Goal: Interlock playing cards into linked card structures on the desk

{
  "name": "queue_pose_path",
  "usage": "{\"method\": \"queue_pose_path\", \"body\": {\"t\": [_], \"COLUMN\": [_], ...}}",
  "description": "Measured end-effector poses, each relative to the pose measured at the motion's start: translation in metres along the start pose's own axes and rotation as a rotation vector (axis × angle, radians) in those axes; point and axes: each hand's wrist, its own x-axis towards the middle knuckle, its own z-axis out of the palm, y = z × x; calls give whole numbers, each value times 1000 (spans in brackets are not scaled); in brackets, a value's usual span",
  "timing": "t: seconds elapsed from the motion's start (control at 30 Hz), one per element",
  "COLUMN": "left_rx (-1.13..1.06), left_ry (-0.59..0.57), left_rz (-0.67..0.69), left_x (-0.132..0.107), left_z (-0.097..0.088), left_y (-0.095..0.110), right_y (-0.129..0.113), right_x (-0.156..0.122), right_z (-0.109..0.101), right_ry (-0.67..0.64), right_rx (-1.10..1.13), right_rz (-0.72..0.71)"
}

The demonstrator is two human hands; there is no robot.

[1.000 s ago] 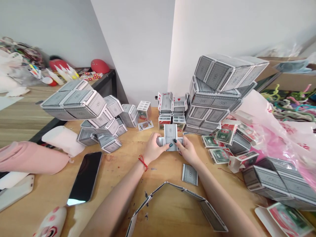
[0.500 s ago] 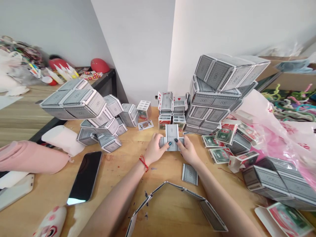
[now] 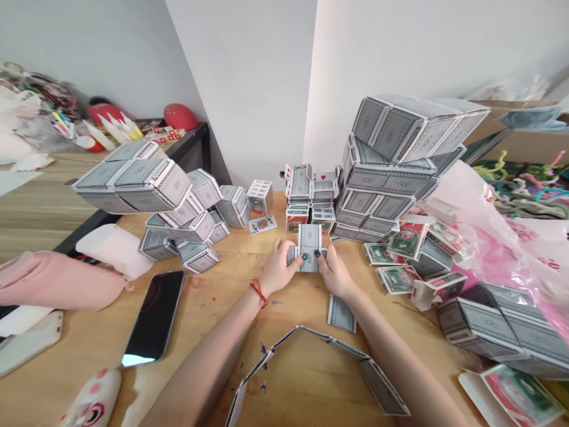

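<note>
My left hand (image 3: 279, 270) and my right hand (image 3: 334, 272) meet at the middle of the wooden table (image 3: 213, 308). Together they pinch a small cross of folded grey-backed playing cards (image 3: 308, 248), thumbs pressed on its front. A red string bracelet circles my left wrist. A single grey-backed card (image 3: 342, 312) lies flat just below my right hand. A long bent strip of joined cards (image 3: 311, 362) arches between my forearms near the table's front.
Blocks built of folded cards pile up at the left (image 3: 146, 190) and the right (image 3: 400, 154), with small cubes (image 3: 306, 196) behind my hands. A black phone (image 3: 153, 317) lies at the left. Card boxes (image 3: 400, 261), pink plastic (image 3: 502, 249) and a pink pouch (image 3: 57, 287) surround the area.
My hands and the card cross have barely shifted; the thumbs have drawn a little closer together on the cards.
</note>
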Motion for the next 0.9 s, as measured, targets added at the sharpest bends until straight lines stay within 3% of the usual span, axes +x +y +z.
{"method": "queue_pose_path", "body": {"t": [0.27, 0.4, 0.6, 0.9], "left_rx": [-118, -103, -59, -49], "left_ry": [74, 69, 53, 28], "left_rz": [3, -5, 7, 9], "left_x": [4, 3, 1, 1], "left_z": [0, 1, 1, -1], "left_y": [3, 3, 3, 2], "right_y": [3, 4, 1, 1], "right_x": [-1, -1, -1, -2], "right_z": [1, 1, 1, 2], "right_ry": [-21, 5, -29, -38], "right_rx": [252, 103, -97, -169], "right_rz": [55, -6, 13, 15]}}
